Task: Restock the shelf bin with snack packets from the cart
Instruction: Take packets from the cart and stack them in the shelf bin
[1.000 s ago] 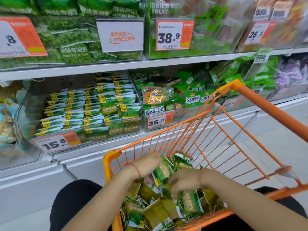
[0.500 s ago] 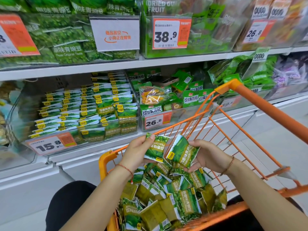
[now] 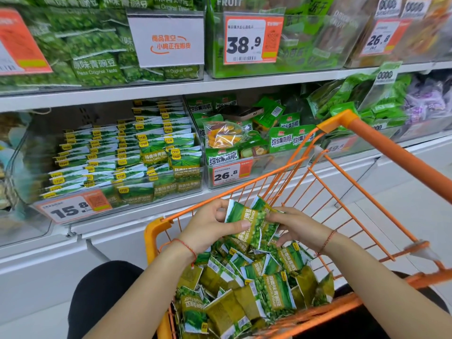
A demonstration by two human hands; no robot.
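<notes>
Over the near end of the orange wire cart [image 3: 381, 152], both my hands hold a small stack of green garlic-pea packets [image 3: 252, 223]. My left hand [image 3: 210, 228] grips the stack from the left, thumb across the front. My right hand [image 3: 296, 226] pinches it from the right. Below them lies a loose heap of the same pea packets [image 3: 247, 285] in the cart. The clear shelf bin [image 3: 80, 206] with the 15.8 price tag sits up and left on the lower shelf, holding neat rows of matching packets [image 3: 137, 152].
A neighbouring bin of mixed fruit-crisp packs [image 3: 244, 148], tagged 26.8, stands right of the target bin. The upper shelf [image 3: 146, 90] carries more green pea bags and a 38.9 dried-fruit bin [image 3: 274, 45]. The cart's orange handle bar runs up the right side.
My hands came up out of the heap with packets, one in each, then brought them together into one stack held between both hands.
</notes>
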